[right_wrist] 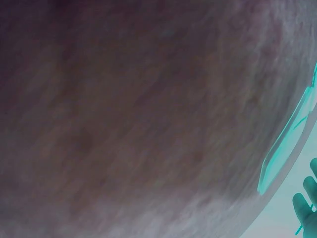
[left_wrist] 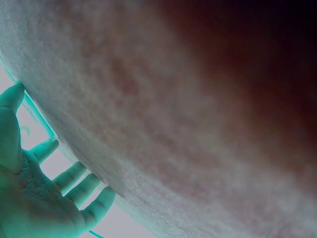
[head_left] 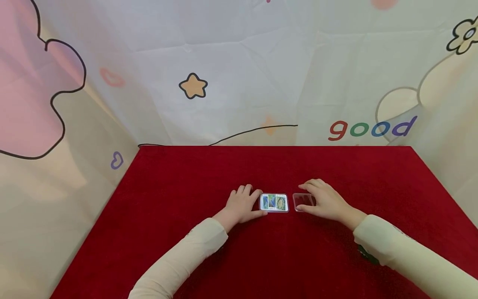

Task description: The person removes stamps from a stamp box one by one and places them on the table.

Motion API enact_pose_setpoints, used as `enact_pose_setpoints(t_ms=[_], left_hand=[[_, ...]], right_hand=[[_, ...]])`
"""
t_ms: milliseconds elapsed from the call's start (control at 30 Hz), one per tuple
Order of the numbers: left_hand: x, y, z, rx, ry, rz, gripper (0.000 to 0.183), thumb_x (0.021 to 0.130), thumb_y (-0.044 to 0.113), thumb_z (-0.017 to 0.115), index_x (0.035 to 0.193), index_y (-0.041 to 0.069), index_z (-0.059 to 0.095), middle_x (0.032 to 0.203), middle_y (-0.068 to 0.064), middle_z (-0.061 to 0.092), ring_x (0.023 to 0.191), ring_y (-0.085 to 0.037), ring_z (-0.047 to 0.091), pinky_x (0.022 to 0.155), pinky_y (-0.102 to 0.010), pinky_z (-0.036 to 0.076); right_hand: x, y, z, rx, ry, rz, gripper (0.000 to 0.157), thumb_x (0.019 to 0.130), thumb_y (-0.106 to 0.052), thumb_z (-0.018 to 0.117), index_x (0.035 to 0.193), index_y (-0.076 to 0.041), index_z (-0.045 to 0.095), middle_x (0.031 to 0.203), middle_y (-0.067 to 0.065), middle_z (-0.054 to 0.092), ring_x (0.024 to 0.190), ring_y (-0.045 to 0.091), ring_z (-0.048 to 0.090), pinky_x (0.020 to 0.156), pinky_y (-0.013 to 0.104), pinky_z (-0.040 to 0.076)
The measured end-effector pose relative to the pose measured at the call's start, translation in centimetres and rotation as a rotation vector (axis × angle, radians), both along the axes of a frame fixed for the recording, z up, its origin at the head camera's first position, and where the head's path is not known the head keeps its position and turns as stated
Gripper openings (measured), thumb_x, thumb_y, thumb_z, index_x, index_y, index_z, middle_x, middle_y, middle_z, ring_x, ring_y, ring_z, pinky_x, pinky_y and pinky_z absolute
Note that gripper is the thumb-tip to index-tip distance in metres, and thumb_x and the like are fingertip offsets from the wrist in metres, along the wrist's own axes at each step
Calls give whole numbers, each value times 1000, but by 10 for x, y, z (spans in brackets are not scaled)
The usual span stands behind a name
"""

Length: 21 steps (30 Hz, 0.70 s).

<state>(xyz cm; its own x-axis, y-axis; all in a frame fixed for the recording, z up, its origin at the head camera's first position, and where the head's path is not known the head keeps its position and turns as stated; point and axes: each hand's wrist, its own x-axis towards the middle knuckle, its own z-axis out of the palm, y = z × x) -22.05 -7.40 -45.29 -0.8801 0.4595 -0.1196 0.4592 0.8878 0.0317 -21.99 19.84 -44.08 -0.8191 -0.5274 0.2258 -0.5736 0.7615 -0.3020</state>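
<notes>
Rectangular, clear-rimmed flat case with pictures (head_left: 274, 203) lies beside a colourless, see-through rectangular piece (head_left: 304, 199)

Nearest are two pale long sleeves (head_left: 183, 259), one on each arm. They reach over the red cloth-covered counter (head_left: 209, 174), whose near edge is out of view. Under the right sleeve shows one dark green patch (head_left: 367, 254), too hidden to be named.

Farther on, the left hand (head_left: 242, 205) has its grip on the case: the thumb is at the near edge, the index finger at the far left corner. The grip of the right hand (head_left: 328, 202) is loose; its thumb touches the near edge of the see-through piece, and the index finger arches past the far edge, with a thin strip of red between. One narrow gap separates case and piece.

The case, only one, lies flat about the middle of the counter. It has rounded corners and three small pictures in a row on white: two are blue-green, the right one has a brownish round shape.

Red cloth spreads widely to the slanting side edges and to the straight far edge. Behind this hangs a pale printed curtain (head_left: 246, 95) with one orange star (head_left: 193, 86) and four colourful letters, "good" (head_left: 371, 128).
</notes>
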Motion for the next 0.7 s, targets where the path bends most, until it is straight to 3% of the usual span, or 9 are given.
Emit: enact_pose_setpoints(t_ms=[333, 700], left_hand=[[-2, 1, -5, -12, -33, 15, 66, 88, 64, 50, 141, 25, 40, 134, -6, 42, 123, -22, 40, 95, -41, 39], [-3, 0, -3, -18, -1, 14, 66, 87, 65, 50, 139, 25, 42, 131, -5, 44, 120, -23, 41, 92, -40, 40]], right_hand=[[-1, -18, -5, 7, 2, 8, 54, 77, -36, 76, 115, 0, 63, 110, 12, 62, 101, 27, 55, 88, 46, 48], [-6, -33, -6, -20, -2, 28, 45, 78, -31, 75, 109, 0, 65, 105, 10, 63, 98, 25, 55, 87, 44, 48]])
